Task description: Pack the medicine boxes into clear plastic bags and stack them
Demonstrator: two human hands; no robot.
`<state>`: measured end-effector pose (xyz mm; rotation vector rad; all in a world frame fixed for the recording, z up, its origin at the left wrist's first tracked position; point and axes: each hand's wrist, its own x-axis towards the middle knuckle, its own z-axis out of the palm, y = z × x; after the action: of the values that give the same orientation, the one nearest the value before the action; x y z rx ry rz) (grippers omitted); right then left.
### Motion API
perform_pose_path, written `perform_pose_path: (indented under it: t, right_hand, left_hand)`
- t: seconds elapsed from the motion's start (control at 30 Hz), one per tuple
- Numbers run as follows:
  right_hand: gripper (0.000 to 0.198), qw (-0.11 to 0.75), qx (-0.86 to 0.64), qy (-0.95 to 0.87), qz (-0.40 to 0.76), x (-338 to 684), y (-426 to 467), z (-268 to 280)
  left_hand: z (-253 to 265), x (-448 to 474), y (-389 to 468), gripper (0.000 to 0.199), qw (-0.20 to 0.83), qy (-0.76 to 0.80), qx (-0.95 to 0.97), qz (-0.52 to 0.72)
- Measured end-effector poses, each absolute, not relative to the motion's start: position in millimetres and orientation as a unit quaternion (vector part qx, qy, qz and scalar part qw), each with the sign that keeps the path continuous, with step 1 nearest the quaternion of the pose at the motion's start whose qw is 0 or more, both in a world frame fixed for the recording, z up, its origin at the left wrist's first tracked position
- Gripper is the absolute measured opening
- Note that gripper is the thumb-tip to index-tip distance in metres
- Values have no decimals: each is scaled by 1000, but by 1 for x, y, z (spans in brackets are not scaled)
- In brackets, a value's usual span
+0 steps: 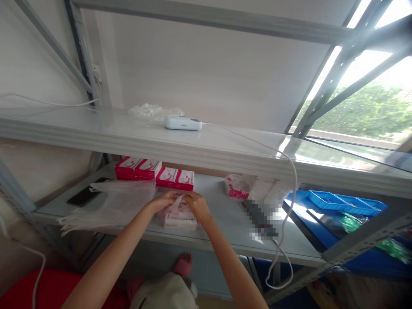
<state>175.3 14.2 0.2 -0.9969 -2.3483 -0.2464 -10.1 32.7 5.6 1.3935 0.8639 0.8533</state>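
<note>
On the lower shelf a pink-and-white box lies inside a thin clear plastic bag [179, 218]. My left hand [165, 201] is closed at the left of the bag's top. From the other side my right hand [196, 204] pinches the gathered plastic. Both sets of fingers nearly meet above the box and partly hide the bag's opening. Behind them stand several pink-and-white boxes [175, 178] in a row. Left of my hands, a pile of flat clear plastic bags [119, 201] spreads over the shelf, partly over a dark phone [84, 196].
Another bagged pink box [236, 185] lies at the right, near a blurred-out dark object [260, 218]. Above, the upper shelf [96, 135] holds a white device [183, 123] with a hanging cable [294, 180]. Blue trays [347, 202] stand beyond the right-hand post.
</note>
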Motion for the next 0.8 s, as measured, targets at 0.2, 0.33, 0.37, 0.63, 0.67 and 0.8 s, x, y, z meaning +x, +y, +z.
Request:
perform_pose_path:
  t: [0.2,0.33,0.37,0.63,0.67,0.8]
  right_hand:
    - [25,370,-355,-857,-51,188,7,0]
    - [28,470,-365,-803,0,201,-27,-20]
    - [30,480,-373,-794,5,202,-38,-29]
    - [18,431,-401,-799,121,190,-81,-52]
    - [26,424,-386,-803,162,193,-74,-47]
    - [70,505,-382,-702,325,209,-22,-28]
  left_hand:
    - [5,-19,41,8,424,488,647,404]
    - [-6,-40,43,18,175,547,713,403]
    - [-10,-43,44,20,135,553,725,387]
    - [-17,-41,38,17,86,535,749,380]
    - [-16,-41,30,16,87,525,734,422]
    - [-33,-17,-38,24,60,542,486,683]
